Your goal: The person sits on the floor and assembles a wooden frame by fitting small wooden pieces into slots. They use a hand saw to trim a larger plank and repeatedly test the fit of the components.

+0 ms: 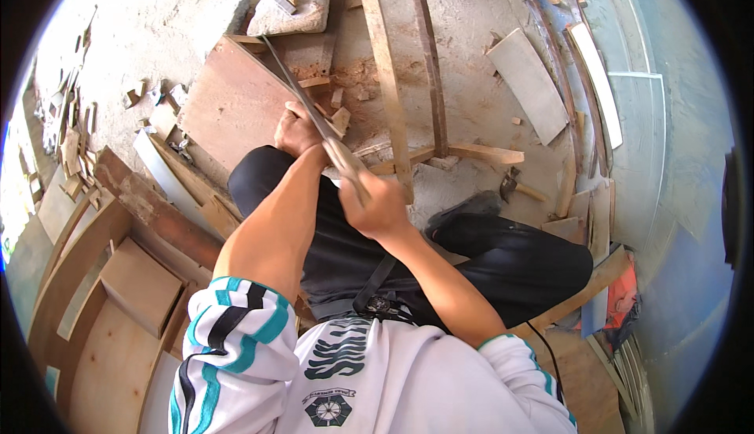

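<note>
My right hand (375, 208) is closed around the wooden grip of a long, narrow tool that looks like a handsaw (297, 87). Its thin blade points away and to the left, along the right edge of a reddish-brown wooden board (232, 104). My left hand (297, 129) has its fingers curled over the near right edge of that board, beside the blade. The underside of its grip is hidden. The board leans by my left knee, its far end near a rough concrete block (290, 0).
Two upright wooden bars (383, 65) stand ahead, right of the blade. A hammer (518, 186) lies near my foot, and a flat plank (530, 84) beyond it. Curved wooden frames (86, 300) and scrap pieces crowd the left. Sawdust and offcuts cover the ground ahead.
</note>
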A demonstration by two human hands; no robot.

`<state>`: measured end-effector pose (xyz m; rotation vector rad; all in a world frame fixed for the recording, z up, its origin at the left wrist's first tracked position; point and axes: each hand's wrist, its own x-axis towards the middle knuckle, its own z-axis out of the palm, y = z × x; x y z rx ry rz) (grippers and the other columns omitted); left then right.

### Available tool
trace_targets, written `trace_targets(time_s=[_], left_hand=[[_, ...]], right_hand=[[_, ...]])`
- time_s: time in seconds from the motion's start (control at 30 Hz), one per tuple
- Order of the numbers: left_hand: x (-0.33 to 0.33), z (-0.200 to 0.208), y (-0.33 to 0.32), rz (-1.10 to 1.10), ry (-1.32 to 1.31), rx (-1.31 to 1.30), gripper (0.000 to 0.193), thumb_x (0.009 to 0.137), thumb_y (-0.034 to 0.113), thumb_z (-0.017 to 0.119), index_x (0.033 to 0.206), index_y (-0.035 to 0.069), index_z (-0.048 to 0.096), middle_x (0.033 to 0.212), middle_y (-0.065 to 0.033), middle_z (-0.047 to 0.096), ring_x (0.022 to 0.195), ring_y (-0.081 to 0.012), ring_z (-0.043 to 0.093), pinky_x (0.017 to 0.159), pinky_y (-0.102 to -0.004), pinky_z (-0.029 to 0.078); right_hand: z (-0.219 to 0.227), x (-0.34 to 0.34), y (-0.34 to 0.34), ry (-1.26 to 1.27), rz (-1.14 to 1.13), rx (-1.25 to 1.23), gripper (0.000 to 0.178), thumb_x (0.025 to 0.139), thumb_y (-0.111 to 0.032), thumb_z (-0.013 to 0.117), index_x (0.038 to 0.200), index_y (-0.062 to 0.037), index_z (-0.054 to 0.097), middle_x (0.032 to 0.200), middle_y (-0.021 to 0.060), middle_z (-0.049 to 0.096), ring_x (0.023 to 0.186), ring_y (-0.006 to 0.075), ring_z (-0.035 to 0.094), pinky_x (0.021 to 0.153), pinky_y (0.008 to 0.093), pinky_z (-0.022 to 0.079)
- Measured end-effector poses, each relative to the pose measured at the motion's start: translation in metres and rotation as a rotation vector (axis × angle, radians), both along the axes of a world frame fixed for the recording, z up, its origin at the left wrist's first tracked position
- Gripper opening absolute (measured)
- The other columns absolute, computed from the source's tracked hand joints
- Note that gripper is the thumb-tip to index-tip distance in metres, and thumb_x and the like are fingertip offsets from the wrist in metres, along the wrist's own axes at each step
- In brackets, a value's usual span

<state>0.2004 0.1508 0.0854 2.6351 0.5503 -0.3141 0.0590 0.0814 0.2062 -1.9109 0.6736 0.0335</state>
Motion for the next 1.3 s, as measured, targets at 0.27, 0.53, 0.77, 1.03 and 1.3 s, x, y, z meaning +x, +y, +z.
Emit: trace_targets(time_s=[0.27,0.53,0.77,1.03,1.3], left_hand=[[0.006,-0.005,0.008,-0.021,-0.081,0.110,0.057,0.100,0.043,0.035,0.081,0.008,0.075,0.081,-0.0207,0.071,0.077,-0.0426,0.067,0.075,-0.0511,0.052],[0.006,0.018,-0.001,0.030,-0.027,-0.036,0.057,0.100,0.042,0.035,0.076,0.008,0.074,0.075,-0.0178,0.071,0.074,-0.0397,0.069,0.074,-0.0472,0.053],[0.004,0.026,-0.010,-0.002,-0.018,-0.088,0.056,0.100,0.042,0.035,0.078,0.009,0.075,0.076,-0.0141,0.073,0.073,-0.0369,0.070,0.072,-0.0460,0.054],[0.007,0.008,0.004,-0.005,-0.066,0.039,0.055,0.100,0.041,0.036,0.078,0.008,0.074,0.073,-0.0146,0.072,0.073,-0.0359,0.070,0.073,-0.0442,0.055],[0.008,0.032,-0.010,0.062,0.049,-0.012,0.057,0.098,0.046,0.035,0.084,0.010,0.077,0.080,-0.0179,0.073,0.077,-0.0394,0.070,0.077,-0.0494,0.053]], right_hand=[[0.090,-0.077,-0.016,-0.078,-0.006,0.131,0.034,0.091,-0.016,0.064,0.118,0.0041,0.063,0.098,0.0238,0.071,0.078,0.0371,0.072,0.064,0.0427,0.057],[0.078,-0.037,-0.015,0.099,-0.016,0.129,0.031,0.093,-0.029,0.062,0.083,-0.0004,0.064,0.068,0.0257,0.064,0.065,0.0446,0.066,0.056,0.0500,0.052],[0.022,0.001,-0.011,0.110,0.001,0.119,0.024,0.093,-0.022,0.060,0.095,0.0017,0.066,0.076,0.0261,0.065,0.064,0.0442,0.065,0.054,0.0441,0.050],[0.103,-0.073,-0.009,-0.076,-0.121,0.132,0.026,0.094,-0.024,0.060,0.097,0.0005,0.067,0.079,0.0248,0.066,0.066,0.0404,0.067,0.055,0.0445,0.052],[0.046,-0.020,-0.010,0.130,0.038,0.102,0.025,0.092,-0.024,0.064,0.089,0.0007,0.065,0.067,0.0261,0.061,0.061,0.0389,0.066,0.055,0.0449,0.050]])
